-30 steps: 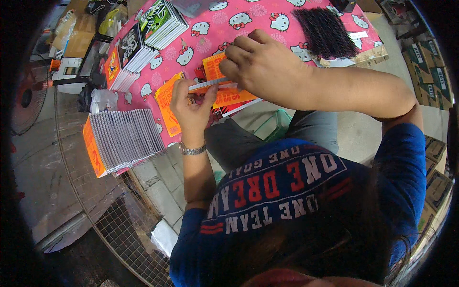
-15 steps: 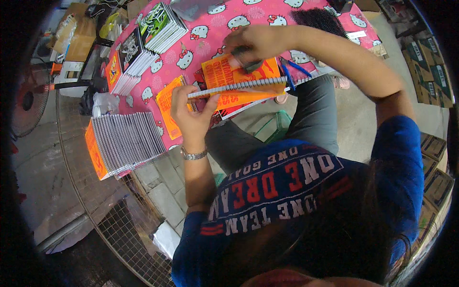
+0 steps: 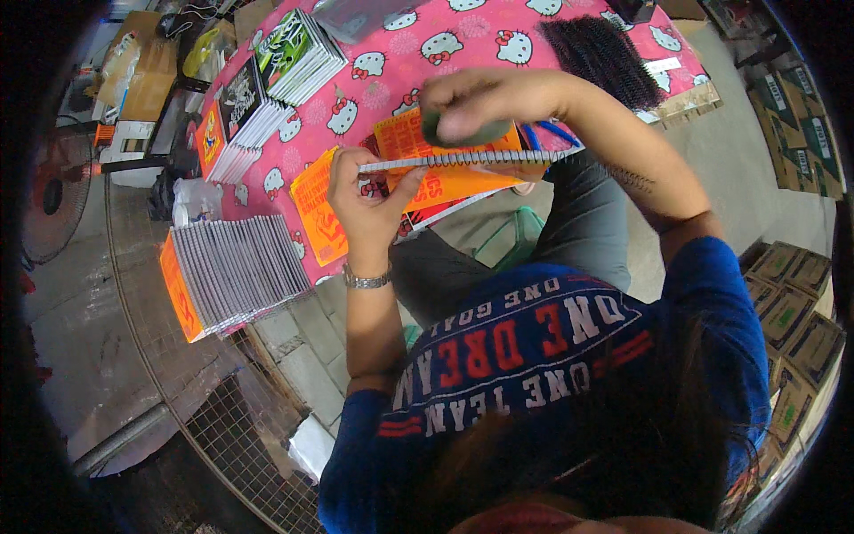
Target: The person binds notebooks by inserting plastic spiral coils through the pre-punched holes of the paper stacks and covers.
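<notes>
Orange coil-bound book (image 3: 427,162) is showing at pink table (image 3: 311,147) edge, left hand (image 3: 366,198) pinching its left end; right hand (image 3: 487,98) looking blurred, can't tell its fingers. Likely light, bendy; spine offering firmest hold.

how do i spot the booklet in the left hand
At the near edge of the pink table find the left hand wearing a metal watch. It pinches the booklet by one end. Unlike the orange booklets lying nearby, it has a dark coil along its pale edge.
</notes>
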`<state>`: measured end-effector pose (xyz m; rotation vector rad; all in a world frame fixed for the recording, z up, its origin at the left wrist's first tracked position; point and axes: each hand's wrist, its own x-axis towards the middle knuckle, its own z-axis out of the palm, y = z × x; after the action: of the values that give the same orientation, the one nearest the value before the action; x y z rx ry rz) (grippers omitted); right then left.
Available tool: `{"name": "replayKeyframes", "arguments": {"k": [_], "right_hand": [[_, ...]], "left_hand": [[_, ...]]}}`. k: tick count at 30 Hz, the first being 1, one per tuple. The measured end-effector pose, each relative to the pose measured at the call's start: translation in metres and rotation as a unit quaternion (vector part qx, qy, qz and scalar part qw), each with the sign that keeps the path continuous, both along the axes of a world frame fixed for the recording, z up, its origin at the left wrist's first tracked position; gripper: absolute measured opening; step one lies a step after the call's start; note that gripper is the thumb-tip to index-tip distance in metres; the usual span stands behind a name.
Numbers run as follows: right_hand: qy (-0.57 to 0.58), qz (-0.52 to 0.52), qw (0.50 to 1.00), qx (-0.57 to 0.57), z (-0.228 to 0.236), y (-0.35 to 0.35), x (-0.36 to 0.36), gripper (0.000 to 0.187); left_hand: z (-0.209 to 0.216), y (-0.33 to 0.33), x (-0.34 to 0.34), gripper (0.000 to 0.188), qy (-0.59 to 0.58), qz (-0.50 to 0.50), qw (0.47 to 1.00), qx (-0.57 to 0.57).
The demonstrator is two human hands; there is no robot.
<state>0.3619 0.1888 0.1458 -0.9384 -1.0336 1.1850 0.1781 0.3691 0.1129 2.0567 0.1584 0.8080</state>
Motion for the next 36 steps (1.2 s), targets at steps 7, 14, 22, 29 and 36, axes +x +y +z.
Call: {"name": "replayKeyframes", "arguments": {"k": [7,14,22,29,36], "right_hand": [[-0.242,0.019,0.969,-0.052,0.012,0.018,0.006,0.042],[0.088,0.076,0.99,0.074,0.004,0.037,-0.003,0.051],[-0.375,0.102,0.916,-0.101,0.018,0.06,0.008,0.041],[-0.295,0.079,0.946,-0.107,0.019,0.073,0.013,0.049],[-0.304,-0.134,0.917,-0.22,-0.027,0.088,0.044,0.058]], "left_hand": [[0.004,0.0,-0.003,0.044,0.057,-0.006,0.998,-0.001],[0.015,-0.005,0.003,0.044,0.054,-0.013,0.998,-0.003],[0.009,0.003,0.004,0.051,0.045,-0.045,0.997,-0.046],[0.012,0.006,0.005,0.063,0.017,-0.072,0.99,-0.119],[0.009,0.011,-0.001,0.049,-0.007,-0.045,0.991,-0.123]]}}
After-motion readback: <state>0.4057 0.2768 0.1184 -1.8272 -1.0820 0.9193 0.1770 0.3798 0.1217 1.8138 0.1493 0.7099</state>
